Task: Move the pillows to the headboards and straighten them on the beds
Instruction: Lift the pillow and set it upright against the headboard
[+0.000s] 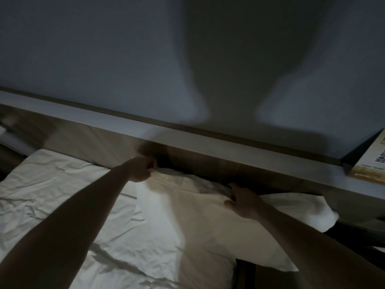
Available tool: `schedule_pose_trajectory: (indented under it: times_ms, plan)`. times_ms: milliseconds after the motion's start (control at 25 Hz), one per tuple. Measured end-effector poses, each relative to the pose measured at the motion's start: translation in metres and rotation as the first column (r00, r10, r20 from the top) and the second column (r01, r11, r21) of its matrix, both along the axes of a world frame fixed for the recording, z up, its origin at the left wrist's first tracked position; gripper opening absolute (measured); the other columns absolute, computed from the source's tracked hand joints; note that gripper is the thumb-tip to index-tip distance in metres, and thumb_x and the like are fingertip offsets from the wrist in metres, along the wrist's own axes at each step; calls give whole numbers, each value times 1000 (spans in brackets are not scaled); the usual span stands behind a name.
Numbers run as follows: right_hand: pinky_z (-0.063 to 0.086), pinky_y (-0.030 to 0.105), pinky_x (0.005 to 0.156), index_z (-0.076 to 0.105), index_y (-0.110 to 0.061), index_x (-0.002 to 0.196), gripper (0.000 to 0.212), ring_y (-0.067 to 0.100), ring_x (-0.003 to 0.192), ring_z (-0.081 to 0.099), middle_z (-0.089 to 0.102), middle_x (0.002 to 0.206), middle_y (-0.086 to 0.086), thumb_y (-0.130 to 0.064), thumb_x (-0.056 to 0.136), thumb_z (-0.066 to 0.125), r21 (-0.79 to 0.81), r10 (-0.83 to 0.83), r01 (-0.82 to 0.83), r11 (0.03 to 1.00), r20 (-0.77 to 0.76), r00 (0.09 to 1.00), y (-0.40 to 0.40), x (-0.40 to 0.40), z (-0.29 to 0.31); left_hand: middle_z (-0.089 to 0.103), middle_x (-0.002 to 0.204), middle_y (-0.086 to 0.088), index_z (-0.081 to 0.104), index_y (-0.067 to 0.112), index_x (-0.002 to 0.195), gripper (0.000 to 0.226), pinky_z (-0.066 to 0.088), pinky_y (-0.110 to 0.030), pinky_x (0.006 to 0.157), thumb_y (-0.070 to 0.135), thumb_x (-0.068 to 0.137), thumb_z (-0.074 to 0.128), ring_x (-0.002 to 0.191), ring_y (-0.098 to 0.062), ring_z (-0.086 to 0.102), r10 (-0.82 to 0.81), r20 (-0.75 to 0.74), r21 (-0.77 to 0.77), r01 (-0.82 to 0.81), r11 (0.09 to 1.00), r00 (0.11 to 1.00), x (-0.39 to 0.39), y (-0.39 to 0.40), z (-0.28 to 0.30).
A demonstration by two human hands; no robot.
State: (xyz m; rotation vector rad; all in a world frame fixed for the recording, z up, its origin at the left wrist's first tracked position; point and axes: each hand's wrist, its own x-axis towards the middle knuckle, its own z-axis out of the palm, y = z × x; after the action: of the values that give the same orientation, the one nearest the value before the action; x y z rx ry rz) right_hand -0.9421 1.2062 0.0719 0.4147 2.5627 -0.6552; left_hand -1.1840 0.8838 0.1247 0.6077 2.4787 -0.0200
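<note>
A white pillow lies on the bed against the wooden headboard, hanging a little over the bed's right edge. My left hand is closed on the pillow's far left corner, close to the headboard. My right hand grips the pillow's far edge near its middle, fingers curled into the fabric. The room is dim and both forearms are in shadow.
A crumpled white sheet covers the mattress to the left. A light ledge runs along the top of the headboard below the grey wall. A printed card with a QR code stands on the ledge at the right.
</note>
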Motion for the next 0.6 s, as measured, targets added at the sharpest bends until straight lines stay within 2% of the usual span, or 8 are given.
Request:
schedule_pose_trajectory:
  times_ms: [80,160,280,400,520,600]
  plan:
    - [43,39,113,26,-20,163,77,28,144,46,45,160,7,-53,100,56,16,44,-44,999,-1,999,1,-1,-3,48,154,-11,38,26,154,66,51,-37,100,8,93,53,132,-29,55,-87,-34,-92,83,992,996,5,3,-3]
    - [40,40,116,26,-21,164,75,27,147,43,41,163,6,-50,101,55,-1,53,-53,999,11,999,0,0,-6,40,161,-9,32,28,160,72,49,-37,104,8,94,51,139,-30,51,-96,-104,-117,84,990,990,10,5,-6]
    - [44,39,114,29,-24,162,71,25,143,49,45,160,5,-43,100,57,-11,48,-48,999,68,996,0,0,-7,53,152,-10,41,21,155,58,50,-38,100,15,99,49,131,-30,58,-91,-157,-76,80,994,983,8,-1,-10]
    - [45,38,113,37,-21,158,66,27,142,48,46,158,6,-35,98,62,47,36,-43,998,130,991,0,-3,-5,64,136,-13,52,14,143,41,53,-42,93,24,103,50,118,-33,64,-67,-255,68,87,994,965,3,-10,-10]
    - [47,38,108,51,-20,147,57,28,137,53,55,150,6,-47,99,60,116,-32,28,993,36,999,2,-4,4,72,118,-13,58,15,131,33,52,-39,82,28,101,57,105,-34,67,30,-326,175,29,984,945,0,-13,-7]
    - [52,37,97,64,-25,129,43,26,125,62,67,130,2,-53,96,60,142,-124,134,981,-80,989,6,-4,18,73,113,-13,63,15,126,31,53,-41,81,29,99,62,103,-36,68,61,-381,204,19,979,922,-1,-12,-3]
